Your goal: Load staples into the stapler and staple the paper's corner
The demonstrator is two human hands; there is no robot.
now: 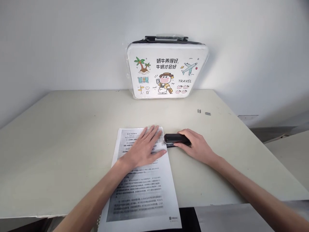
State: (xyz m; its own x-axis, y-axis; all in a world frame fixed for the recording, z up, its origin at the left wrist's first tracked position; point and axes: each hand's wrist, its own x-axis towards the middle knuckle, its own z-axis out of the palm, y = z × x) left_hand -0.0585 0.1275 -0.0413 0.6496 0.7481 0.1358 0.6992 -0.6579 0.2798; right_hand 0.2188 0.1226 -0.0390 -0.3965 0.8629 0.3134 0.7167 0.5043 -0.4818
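Printed paper (142, 196) lies on the table, its lower end reaching past the front edge; whether it is one sheet or a stack I cannot tell. My left hand (142, 149) rests flat on its upper part, fingers spread. To the right, my right hand (196, 145) is wrapped round a black stapler (176, 139), thumb low and fingers over the top. The stapler's front end meets the paper's upper right edge; whether the paper sits between its jaws is unclear. Part of the stapler is hidden by the right hand.
A white case (166, 71) with cartoon prints and a black handle stands upright against the wall at the back of the table (72, 145). Small strips of staples (208, 113) lie at the right rear. At the front edge there is a pale grey surface (224, 219).
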